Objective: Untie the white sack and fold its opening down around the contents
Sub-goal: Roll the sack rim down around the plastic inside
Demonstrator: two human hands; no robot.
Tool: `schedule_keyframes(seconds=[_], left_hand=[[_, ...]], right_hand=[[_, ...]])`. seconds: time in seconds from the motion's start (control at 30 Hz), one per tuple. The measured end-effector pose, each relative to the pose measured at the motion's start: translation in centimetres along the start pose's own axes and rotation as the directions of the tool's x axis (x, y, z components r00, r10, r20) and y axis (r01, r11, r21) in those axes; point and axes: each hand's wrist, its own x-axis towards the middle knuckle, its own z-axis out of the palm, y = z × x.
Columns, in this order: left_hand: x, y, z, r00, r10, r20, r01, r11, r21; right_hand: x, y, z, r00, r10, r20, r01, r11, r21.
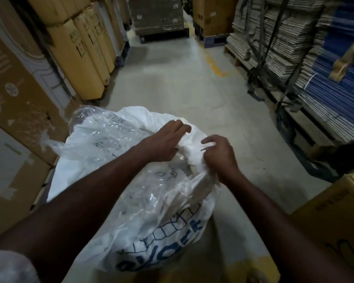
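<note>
Tall cardboard cartons [76,50] line the left edge of the frame, from lower left up to top centre. Lower centre-left: white sack [143,203] with blue printed lettering, standing on the concrete floor [184,82], with crinkled clear plastic liner [102,131] bulging out at its upper left. Left hand [168,139] at frame centre, forearm coming in from lower left, fingers curled over the bunched white neck [190,152] of the sack, gripping the fabric. Just right of it, right hand [219,154] with fingers curled tight, pinching the same bunched neck from the right side; a thin dark tie strand shows by its fingers, too small to tell how it is knotted. Both hands close together, the neck between them. Yellow floor line [215,66] in the aisle, upper centre-right. Right side of frame: strapped stacks of flattened cartons [274,39] on pallets, blue flat stock [339,94] further right. Lower right corner: brown cardboard box [335,217].
</note>
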Motion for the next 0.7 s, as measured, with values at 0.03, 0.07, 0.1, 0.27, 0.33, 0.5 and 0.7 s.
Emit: schedule_keyframes(seconds=[0.03, 0.07, 0.1, 0.27, 0.33, 0.5, 0.7], left_hand=[[0.2, 0.0, 0.0, 1.0, -0.017, -0.024, 0.016, 1.0, -0.024], [0.6, 0.1, 0.0, 0.997, -0.044, -0.063, 0.041, 0.998, -0.048], [1.1, 0.3, 0.0, 0.992, -0.074, -0.101, 0.067, 0.996, -0.066], [3.4, 0.8, -0.3, 0.941, -0.336, -0.046, 0.333, 0.94, -0.075], [5.1, 0.3, -1.1, 0.913, -0.403, 0.065, 0.406, 0.912, -0.055], [9.5, -0.6, -3.4, 0.883, -0.253, 0.395, 0.319, 0.941, -0.111], [5.3, -2.0, 0.0, 0.994, 0.064, -0.091, -0.034, 0.952, 0.304]], right_hand=[[0.6, 0.0, -0.8, 0.991, 0.12, 0.062, -0.125, 0.989, 0.084], [1.3, 0.2, -1.3, 0.981, 0.148, 0.123, -0.156, 0.986, 0.061], [1.6, 0.0, -1.3, 0.975, 0.146, 0.169, -0.169, 0.977, 0.127], [0.8, -0.8, -1.3, 0.996, -0.049, -0.079, 0.052, 0.998, 0.038], [-0.8, -2.4, -0.8, 0.907, -0.405, -0.114, 0.373, 0.9, -0.227], [-0.7, -1.0, 2.7, 0.755, -0.637, 0.157, 0.57, 0.519, -0.637], [3.6, 2.2, 2.1, 0.821, -0.568, 0.062, 0.437, 0.553, -0.71]])
